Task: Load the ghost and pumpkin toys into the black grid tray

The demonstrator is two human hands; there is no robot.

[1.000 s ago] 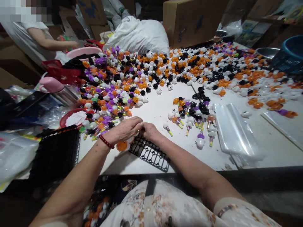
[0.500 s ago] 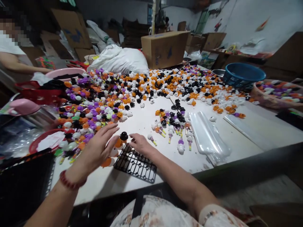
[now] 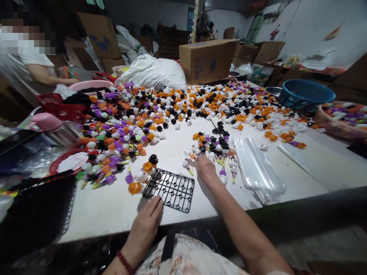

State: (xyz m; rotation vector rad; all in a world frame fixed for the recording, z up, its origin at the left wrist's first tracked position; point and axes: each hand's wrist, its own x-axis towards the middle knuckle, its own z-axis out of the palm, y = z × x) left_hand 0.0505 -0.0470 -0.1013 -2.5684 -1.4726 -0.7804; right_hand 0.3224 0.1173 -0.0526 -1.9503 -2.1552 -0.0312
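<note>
The two hands are working well apart, with the black rack (image 3: 169, 191) lying between them near the table's (image 3: 100, 214) near edge. The left hand (image 3: 146, 218) is resting its fingers side by side at the rack's near left corner; whether the thumb is pinching underneath, I cannot tell. The rack's long axis is running left to right, its right end slanting toward the near side. Along its left end, a black-topped toy (image 3: 153, 159), an orange toy (image 3: 147, 167), a white toy (image 3: 141, 176) and a pumpkin-coloured toy (image 3: 134, 188) are forming a row from far to near. The right hand (image 3: 206, 170) is reaching beyond the rack's far right corner, its fingertips touching down at the near left side of a loose toy cluster (image 3: 213, 146). It is lying much nearer that cluster than the left; whether its fingers are closing on a toy, the hand itself is hiding.
</note>
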